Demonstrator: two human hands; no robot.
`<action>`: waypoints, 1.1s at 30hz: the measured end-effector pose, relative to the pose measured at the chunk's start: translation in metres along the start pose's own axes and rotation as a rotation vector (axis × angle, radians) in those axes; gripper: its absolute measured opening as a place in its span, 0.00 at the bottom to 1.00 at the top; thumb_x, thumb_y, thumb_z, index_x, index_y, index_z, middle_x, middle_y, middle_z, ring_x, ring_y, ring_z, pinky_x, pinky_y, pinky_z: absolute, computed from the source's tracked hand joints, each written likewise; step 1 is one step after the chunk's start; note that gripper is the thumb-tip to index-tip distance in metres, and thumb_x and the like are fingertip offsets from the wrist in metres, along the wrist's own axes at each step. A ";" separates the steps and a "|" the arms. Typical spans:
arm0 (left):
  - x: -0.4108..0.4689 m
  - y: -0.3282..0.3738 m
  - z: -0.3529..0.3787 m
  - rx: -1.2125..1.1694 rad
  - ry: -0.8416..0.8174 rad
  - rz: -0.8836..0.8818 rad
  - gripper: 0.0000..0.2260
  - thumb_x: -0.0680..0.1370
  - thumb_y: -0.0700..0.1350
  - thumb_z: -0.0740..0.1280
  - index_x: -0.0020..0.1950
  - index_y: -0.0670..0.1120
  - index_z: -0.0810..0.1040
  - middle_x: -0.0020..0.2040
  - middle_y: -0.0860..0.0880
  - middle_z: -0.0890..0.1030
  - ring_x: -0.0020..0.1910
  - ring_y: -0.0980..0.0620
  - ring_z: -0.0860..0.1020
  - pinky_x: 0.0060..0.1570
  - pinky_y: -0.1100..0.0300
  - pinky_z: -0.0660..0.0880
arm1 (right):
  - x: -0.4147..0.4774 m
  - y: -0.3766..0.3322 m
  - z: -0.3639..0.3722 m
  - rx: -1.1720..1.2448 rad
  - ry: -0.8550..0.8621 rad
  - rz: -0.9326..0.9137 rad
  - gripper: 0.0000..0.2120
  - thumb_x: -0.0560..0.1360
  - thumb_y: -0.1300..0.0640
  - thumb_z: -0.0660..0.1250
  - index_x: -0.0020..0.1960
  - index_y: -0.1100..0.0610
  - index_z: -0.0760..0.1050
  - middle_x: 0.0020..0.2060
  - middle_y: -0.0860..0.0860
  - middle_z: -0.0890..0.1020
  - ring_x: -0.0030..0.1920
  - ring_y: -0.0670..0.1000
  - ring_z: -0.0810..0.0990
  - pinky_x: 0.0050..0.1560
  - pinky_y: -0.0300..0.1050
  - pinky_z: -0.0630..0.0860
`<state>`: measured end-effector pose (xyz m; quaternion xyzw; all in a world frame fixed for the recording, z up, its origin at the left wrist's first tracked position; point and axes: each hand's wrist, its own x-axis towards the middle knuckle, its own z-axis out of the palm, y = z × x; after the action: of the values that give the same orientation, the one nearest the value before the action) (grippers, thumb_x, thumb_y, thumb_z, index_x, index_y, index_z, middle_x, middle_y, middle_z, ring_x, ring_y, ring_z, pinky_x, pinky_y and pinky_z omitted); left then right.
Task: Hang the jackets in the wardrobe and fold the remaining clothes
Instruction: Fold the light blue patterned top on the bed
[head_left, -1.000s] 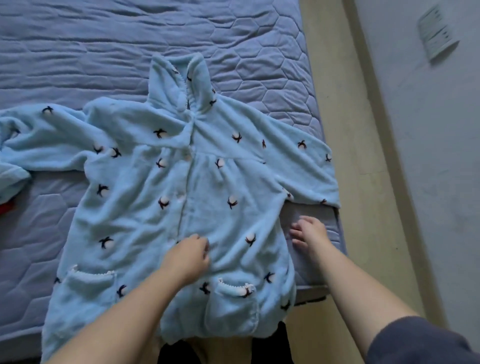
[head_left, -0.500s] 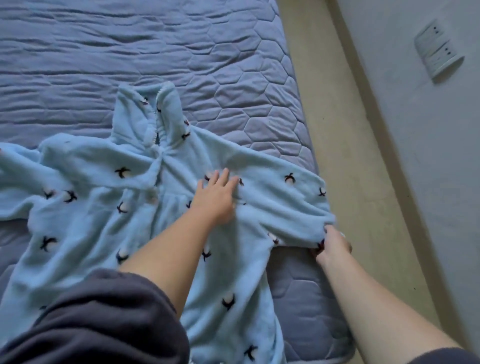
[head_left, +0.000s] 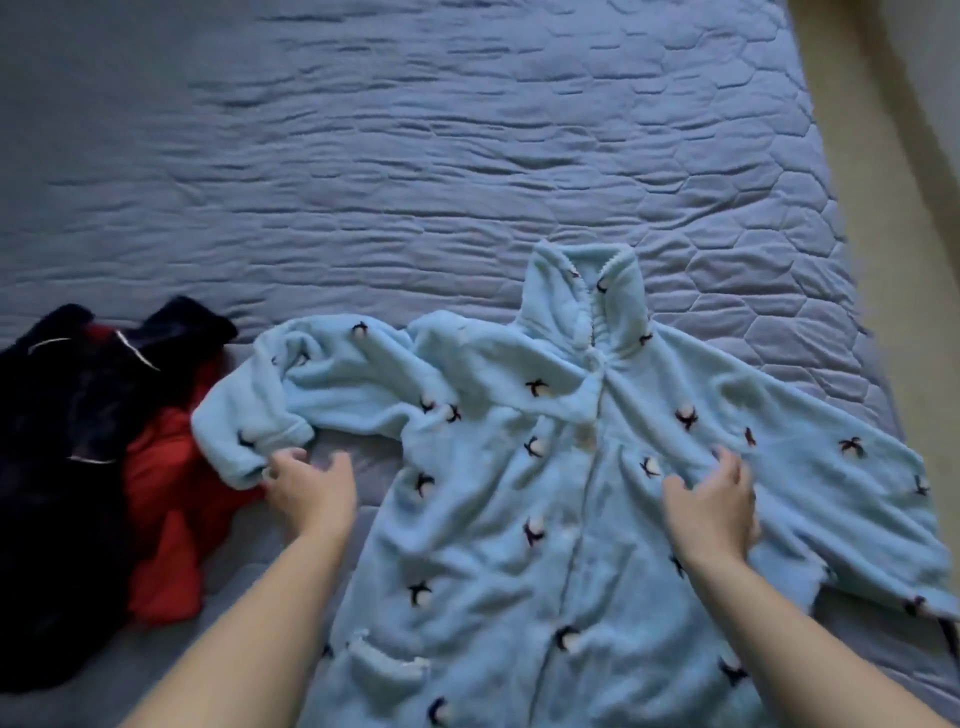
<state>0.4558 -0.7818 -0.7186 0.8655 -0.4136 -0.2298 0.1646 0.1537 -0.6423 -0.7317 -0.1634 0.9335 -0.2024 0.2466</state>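
One robe (head_left: 571, 519) cuff (head_left: 244, 441) lies at left hand (head_left: 311, 493); right hand (head_left: 711, 504) rests on chest.

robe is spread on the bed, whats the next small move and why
Probably pinch the cuff with the left hand and fold that bunched sleeve across the robe. The robe lies spread face up on the bed, the right hand rests flat on its chest to pin it, and the left hand is right at the cuff.
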 end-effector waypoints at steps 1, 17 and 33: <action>0.023 -0.006 -0.014 -0.013 0.116 -0.042 0.20 0.71 0.45 0.70 0.59 0.41 0.70 0.62 0.36 0.70 0.60 0.35 0.71 0.54 0.45 0.69 | -0.013 -0.021 0.021 -0.022 -0.068 -0.104 0.26 0.73 0.60 0.65 0.70 0.61 0.65 0.70 0.58 0.66 0.69 0.59 0.66 0.67 0.55 0.62; 0.161 -0.074 -0.041 0.842 -0.245 1.115 0.22 0.79 0.49 0.58 0.73 0.50 0.63 0.79 0.44 0.47 0.77 0.40 0.43 0.71 0.37 0.42 | -0.151 -0.172 0.207 -0.740 -0.309 -0.531 0.28 0.74 0.52 0.63 0.72 0.46 0.60 0.77 0.58 0.50 0.76 0.56 0.52 0.66 0.51 0.66; 0.189 -0.027 -0.133 0.027 0.049 0.413 0.31 0.73 0.40 0.66 0.74 0.39 0.61 0.75 0.38 0.59 0.74 0.39 0.58 0.71 0.47 0.58 | -0.153 -0.177 0.162 -0.679 -0.588 -0.515 0.32 0.75 0.55 0.60 0.77 0.46 0.53 0.72 0.55 0.61 0.67 0.58 0.69 0.60 0.50 0.72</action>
<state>0.6484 -0.9028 -0.6691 0.7698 -0.5810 -0.1645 0.2068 0.4016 -0.7814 -0.7197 -0.5086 0.7674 0.1125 0.3738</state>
